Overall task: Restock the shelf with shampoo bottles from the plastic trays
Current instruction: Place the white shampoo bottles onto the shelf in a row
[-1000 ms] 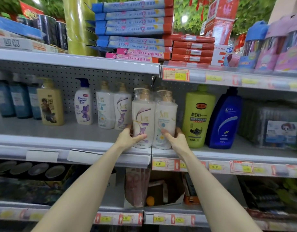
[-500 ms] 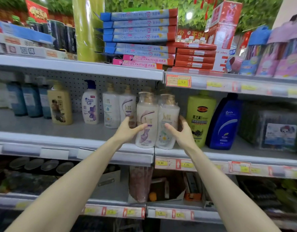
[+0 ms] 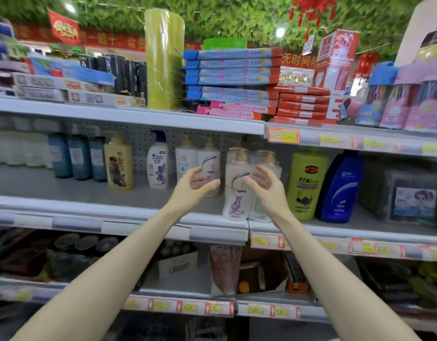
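Observation:
A wrapped pair of white shampoo bottles [image 3: 237, 190] with gold pumps stands upright near the front edge of the middle shelf [image 3: 128, 212]. My left hand [image 3: 191, 190] hovers just left of the pair, fingers spread, holding nothing. My right hand [image 3: 268, 187] is in front of the pair's right bottle, fingers apart, also empty. Another two matching white bottles [image 3: 197, 161] stand further back on the shelf, partly behind my left hand. No plastic tray is in view.
A tall green bottle [image 3: 307, 183] and a blue bottle [image 3: 341, 188] stand right of the pair. A white pump bottle [image 3: 158, 163], a yellow bottle [image 3: 119, 163] and blue bottles [image 3: 77, 156] stand to the left. Stacked boxes fill the shelf above.
Both hands have let go of the wrapped bottle pair and pulled back a little with fingers spread. The pair now stands on the shelf on its own. The camera has tilted up.

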A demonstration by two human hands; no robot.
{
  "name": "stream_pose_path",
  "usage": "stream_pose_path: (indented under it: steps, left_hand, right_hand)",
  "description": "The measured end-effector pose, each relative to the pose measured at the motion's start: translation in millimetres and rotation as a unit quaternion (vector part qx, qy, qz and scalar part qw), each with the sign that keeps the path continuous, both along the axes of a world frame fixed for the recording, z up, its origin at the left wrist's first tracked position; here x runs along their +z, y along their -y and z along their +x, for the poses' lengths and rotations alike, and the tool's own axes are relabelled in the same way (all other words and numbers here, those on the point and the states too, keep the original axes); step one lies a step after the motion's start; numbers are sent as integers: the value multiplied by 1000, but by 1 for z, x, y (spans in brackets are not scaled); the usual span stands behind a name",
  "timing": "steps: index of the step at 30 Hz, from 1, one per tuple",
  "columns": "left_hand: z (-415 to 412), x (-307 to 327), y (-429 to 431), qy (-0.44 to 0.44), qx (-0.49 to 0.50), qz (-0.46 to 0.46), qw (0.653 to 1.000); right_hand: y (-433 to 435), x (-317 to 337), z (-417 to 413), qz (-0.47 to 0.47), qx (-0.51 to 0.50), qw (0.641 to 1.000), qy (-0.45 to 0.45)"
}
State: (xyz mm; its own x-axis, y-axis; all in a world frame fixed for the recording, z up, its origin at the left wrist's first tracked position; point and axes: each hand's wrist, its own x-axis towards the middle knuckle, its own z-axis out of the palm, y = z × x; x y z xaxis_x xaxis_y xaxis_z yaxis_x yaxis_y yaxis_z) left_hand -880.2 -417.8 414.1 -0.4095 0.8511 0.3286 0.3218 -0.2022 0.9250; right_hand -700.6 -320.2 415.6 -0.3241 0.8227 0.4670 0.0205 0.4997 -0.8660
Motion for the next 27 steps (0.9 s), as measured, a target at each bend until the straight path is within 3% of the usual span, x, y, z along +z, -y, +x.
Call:
stream_pose_path:
  steps: [11,19,27]
  left_hand:
    - [-125,-18,154,7,53,5,999]
    - [-233,-82,281,68,101,-35,992]
    - [-288,-175,331,141,150,-130,970]
  right_hand:
    - [135,-22,-147,-43,64,997,-6]
    - [253,-93,-269,-122,115,986,9]
    - [307,-177,-333,-219,155,962,61]
